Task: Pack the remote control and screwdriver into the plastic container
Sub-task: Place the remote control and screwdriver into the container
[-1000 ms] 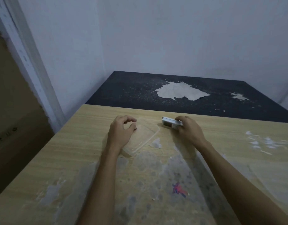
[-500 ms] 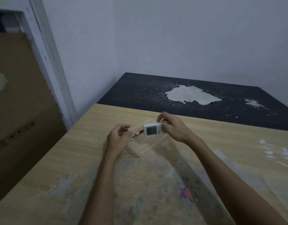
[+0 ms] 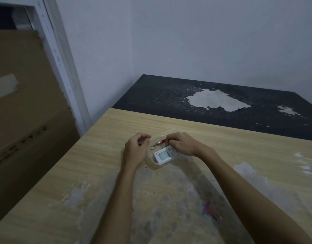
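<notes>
A clear plastic container [image 3: 151, 164] sits on the wooden table [image 3: 239, 152]. Inside it lies a white remote control [image 3: 163, 155] with its screen facing up. Behind the remote, a small red screwdriver [image 3: 160, 142] with a metal key ring lies in the container. My right hand [image 3: 182, 145] rests over the far end of the remote, its fingertips at the screwdriver's red handle. My left hand [image 3: 136, 150] is curled against the container's left rim; I cannot see whether it grips the rim.
A dark table [image 3: 169, 95] with peeled pale patches adjoins the far edge. A large cardboard panel [image 3: 25, 103] leans by a door frame at the left. Grey worn patches and a red-blue mark [image 3: 209, 209] lie on the near tabletop.
My right hand lifted the remote from the table right of the container, carried it over, and lowered it into the container. The left hand stayed at the container's left side.
</notes>
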